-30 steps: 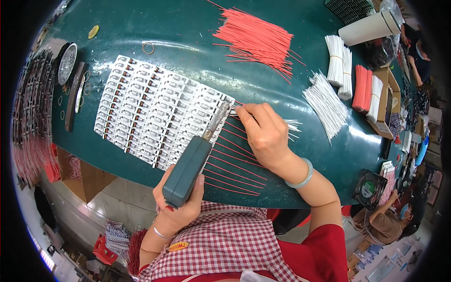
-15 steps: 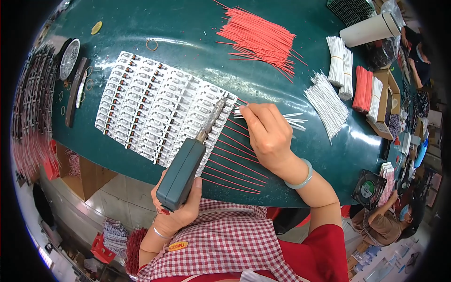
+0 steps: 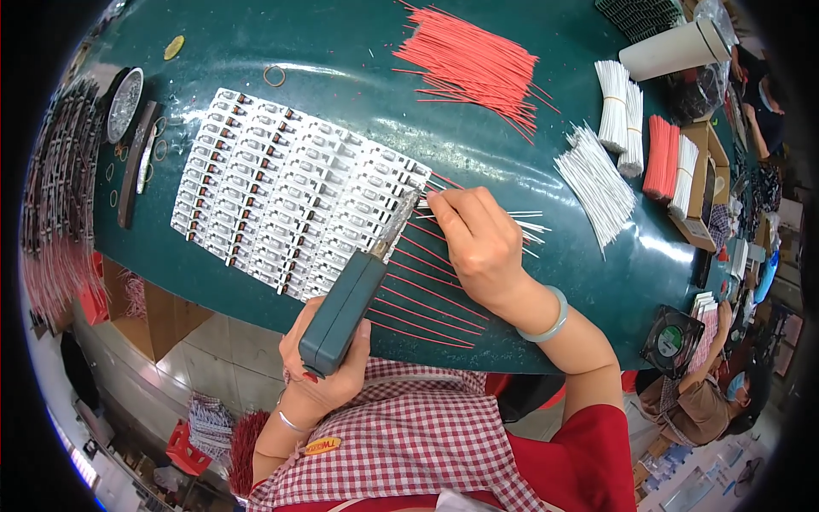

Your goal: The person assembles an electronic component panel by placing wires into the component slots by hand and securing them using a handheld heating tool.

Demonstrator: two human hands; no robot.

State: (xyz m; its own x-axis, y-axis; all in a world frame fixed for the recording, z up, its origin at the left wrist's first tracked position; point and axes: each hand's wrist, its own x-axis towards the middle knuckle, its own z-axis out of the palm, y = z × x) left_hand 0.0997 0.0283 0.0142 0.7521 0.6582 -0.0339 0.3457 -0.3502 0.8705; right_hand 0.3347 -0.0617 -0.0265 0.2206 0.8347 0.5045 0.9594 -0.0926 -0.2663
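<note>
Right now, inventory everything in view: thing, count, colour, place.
Table: one, green, middle.
Component boards: many, white, table centre.
Fanned wires: several, red, beside boards.
Wire pile: one, red, top.
Second wire pile: one, white, right.
Wire bundles: four, white and red, right.
Flask: one, pale, top right.
Fan: one, black, right.
Dish: one, pale, left.
Wired strips: many, dark, far left.
Boxes: several, brown, right and left.
Co-workers: two or more, right.
Apron: one, red check, bottom.
Handheld tool: one, green, left hand.
Left hand: one, holding tool.
Right hand: one, holding white wires.
</note>
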